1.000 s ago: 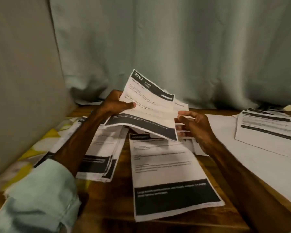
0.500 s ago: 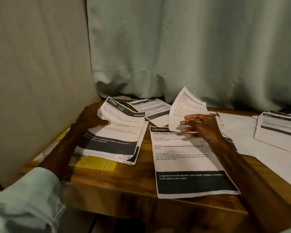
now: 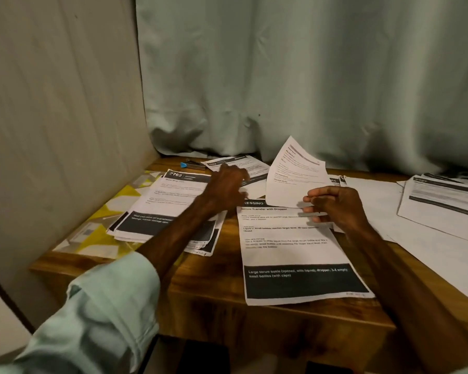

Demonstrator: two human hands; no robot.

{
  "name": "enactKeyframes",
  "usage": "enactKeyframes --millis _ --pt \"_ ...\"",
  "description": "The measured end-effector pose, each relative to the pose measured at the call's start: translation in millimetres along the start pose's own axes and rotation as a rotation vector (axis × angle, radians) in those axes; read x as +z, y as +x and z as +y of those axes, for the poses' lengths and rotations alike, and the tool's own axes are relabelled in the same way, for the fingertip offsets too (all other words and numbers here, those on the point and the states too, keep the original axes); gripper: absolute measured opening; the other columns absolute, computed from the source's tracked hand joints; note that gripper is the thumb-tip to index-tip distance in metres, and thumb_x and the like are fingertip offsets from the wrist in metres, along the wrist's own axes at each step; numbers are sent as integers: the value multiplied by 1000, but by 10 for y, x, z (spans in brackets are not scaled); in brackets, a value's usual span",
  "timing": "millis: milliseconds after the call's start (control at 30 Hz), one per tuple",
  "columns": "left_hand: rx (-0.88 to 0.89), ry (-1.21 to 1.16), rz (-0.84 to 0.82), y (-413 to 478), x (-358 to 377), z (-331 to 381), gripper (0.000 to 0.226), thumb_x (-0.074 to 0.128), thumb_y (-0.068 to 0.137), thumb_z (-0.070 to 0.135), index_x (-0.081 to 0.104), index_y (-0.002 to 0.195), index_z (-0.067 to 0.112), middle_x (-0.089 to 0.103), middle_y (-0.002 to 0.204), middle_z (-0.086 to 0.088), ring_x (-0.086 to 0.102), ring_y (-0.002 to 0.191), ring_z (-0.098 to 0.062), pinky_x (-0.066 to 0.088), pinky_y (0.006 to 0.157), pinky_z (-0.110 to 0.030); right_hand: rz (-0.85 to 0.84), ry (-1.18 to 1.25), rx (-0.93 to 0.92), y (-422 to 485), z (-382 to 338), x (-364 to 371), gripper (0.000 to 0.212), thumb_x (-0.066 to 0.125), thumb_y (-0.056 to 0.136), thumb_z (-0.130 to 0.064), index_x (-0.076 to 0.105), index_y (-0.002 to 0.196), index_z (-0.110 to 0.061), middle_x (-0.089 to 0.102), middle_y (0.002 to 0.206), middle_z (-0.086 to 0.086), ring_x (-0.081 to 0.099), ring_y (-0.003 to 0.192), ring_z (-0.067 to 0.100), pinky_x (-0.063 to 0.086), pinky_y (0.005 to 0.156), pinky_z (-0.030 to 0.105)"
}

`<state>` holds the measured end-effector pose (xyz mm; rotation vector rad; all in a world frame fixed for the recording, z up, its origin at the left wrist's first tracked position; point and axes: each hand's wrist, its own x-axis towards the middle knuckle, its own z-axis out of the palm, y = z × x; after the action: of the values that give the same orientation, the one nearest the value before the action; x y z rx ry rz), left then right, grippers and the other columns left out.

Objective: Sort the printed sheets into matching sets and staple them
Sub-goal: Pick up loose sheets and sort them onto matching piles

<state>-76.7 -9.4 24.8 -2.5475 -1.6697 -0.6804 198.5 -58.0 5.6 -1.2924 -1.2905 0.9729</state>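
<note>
Wooden table (image 3: 214, 292), curtain behind: left hand (image 3: 227, 184) nearest the far sheet (image 3: 251, 165).
Left hand, fingers loose and holding nothing, hovered above the left pile (image 3: 157, 203). Far sheet lay at its fingertips, long axis left-right, stapler (image 3: 192, 164) just left. Right hand (image 3: 333, 209) pinched a raised sheet (image 3: 292, 179) by its near edge.

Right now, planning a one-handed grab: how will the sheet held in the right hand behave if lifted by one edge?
Probably floppy: the sheet bows while the right hand pinches only its lower edge. Likely very light, since that fingertip pinch alone keeps it up. Pushed flat, it would probably slide easily on the wooden table.
</note>
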Motion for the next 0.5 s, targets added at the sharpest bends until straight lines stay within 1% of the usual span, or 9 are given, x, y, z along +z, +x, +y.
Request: enactKeyframes --millis 33,67,133,167,233,300,400,500 --pt "29 -11 -11 41 42 125 37 71 92 27 61 126 21 57 139 -5 39 135 -28 36 110 -45 46 -68 -43 -5 26 -39 12 69 94 -7 72 104 -2 79 90 4 76 78 24 64 74 37" --pt "58 -16 -19 80 91 250 33 69 93 28 62 124 22 58 138 -4 40 134 -27 35 108 -43 112 -177 -93 4 66 -100 13 72 92 -9 73 104 -2 77 96 3 74 83 23 62 78 34" --pt "131 -32 -13 142 191 509 27 68 93 28 64 120 22 61 132 -3 43 131 -27 36 105 -41 200 -459 -163 31 166 -266 16 77 89 -13 73 103 -7 70 108 2 65 96 21 51 88 30" --pt "178 -48 -9 173 247 663 26 68 93 27 65 118 20 62 129 -3 45 129 -26 37 104 -41 226 -570 -161 38 220 -393 18 79 87 -14 73 104 -11 69 112 3 61 102 22 47 93 30" --pt "263 -70 -23 230 362 967 24 68 94 26 65 116 19 63 126 -3 47 126 -24 38 103 -40 271 -690 -113 24 299 -654 28 85 80 -19 71 104 -20 67 120 4 58 114 26 41 99 33" --pt "325 -72 -55 298 468 1234 24 67 95 27 65 117 20 62 128 -2 47 126 -22 38 103 -40 315 -832 -70 -37 322 -912 43 91 73 -28 69 109 -25 64 124 3 54 121 28 39 100 34" --pt "406 -101 -97 450 612 1602 24 68 95 27 65 117 19 62 132 -2 47 127 -22 40 103 -39 355 -1016 -16 -144 338 -1308 64 93 69 -29 62 125 -20 56 137 8 45 131 31 40 105 41" --pt "450 -104 -168 584 730 1941 28 68 95 25 65 122 18 59 137 -3 46 131 -22 39 105 -35 350 -1151 55 -184 396 -1634 80 89 72 -36 50 139 -19 43 151 10 33 142 33 36 111 45"
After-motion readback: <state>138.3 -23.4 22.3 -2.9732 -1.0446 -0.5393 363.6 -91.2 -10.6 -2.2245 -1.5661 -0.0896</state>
